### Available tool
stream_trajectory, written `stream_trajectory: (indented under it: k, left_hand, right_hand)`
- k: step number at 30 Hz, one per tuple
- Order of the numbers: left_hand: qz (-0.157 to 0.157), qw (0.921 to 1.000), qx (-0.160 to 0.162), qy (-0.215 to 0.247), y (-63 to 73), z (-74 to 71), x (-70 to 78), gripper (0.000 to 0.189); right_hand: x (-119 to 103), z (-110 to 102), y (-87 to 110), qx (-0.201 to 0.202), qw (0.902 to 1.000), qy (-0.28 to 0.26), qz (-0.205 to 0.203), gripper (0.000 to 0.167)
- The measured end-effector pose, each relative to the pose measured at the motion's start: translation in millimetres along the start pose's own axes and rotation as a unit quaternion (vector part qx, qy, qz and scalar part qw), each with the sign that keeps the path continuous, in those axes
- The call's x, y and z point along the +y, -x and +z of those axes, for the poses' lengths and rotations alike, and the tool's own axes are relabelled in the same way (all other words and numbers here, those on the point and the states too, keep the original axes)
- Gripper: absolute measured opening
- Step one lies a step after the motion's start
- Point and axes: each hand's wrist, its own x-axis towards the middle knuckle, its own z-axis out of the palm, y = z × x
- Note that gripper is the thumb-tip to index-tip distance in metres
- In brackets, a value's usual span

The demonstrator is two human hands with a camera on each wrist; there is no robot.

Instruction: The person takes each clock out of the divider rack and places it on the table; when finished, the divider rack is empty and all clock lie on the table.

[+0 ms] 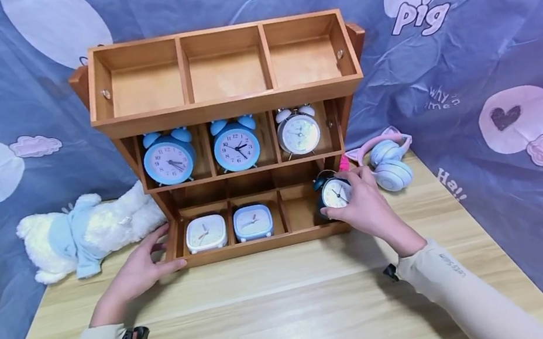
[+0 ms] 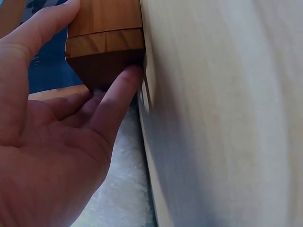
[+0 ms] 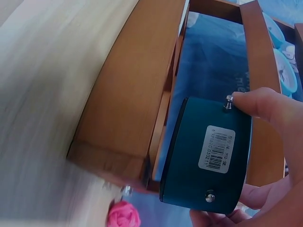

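A dark green twin-bell alarm clock (image 1: 336, 193) with a white face is in my right hand (image 1: 369, 207), at the right compartment of the bottom tier of a wooden shelf (image 1: 230, 107). The right wrist view shows the clock's underside, with a barcode label (image 3: 217, 149) and small metal feet; thumb and fingers grip its sides. My left hand (image 1: 134, 274) holds the shelf's lower left corner, thumb at the front and fingers along the side. Beside the green clock's compartment sit a blue square clock (image 1: 253, 222) and a white square clock (image 1: 206, 233).
On the middle tier stand two blue twin-bell clocks (image 1: 169, 161) (image 1: 237, 149) and a white one (image 1: 299, 133). A white plush toy (image 1: 109, 225) lies left of the shelf. Cat-ear headphones (image 1: 390, 164) lie to its right, near a pink flower-like thing (image 3: 123, 215).
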Motion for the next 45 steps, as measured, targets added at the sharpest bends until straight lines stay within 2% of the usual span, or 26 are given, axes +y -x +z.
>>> stream_trajectory:
  k: [14, 20, 25, 35, 45]
  left_hand:
    - [-0.002, 0.9998, -0.003, -0.019, -0.3, -5.0, 1.1, 0.109]
    - [-0.006, 0.9999, -0.006, -0.01, 1.0, -4.3, 0.2, 0.108]
    - [-0.011, 0.9999, -0.01, -0.003, 1.8, -2.3, -0.2, 0.108]
    - [-0.008, 0.9999, -0.013, -0.008, 1.7, -0.6, 1.3, 0.109]
    - [-0.006, 0.9998, -0.012, -0.014, -2.6, -4.1, 3.4, 0.108]
  right_hand:
    - [22.4, -29.2, 2.6, 0.011, 0.9998, 0.016, 0.006, 0.089]
    - [33.3, -38.2, 3.9, 0.013, 0.9996, 0.023, 0.008, 0.095]
    - [44.2, -44.6, 7.5, 0.017, 0.9991, 0.034, 0.02, 0.092]
    - [66.4, -42.1, 14.9, -0.003, 0.9979, 0.043, 0.047, 0.096]
    - [75.0, -33.7, 10.7, -0.023, 0.9967, 0.051, 0.059, 0.096]
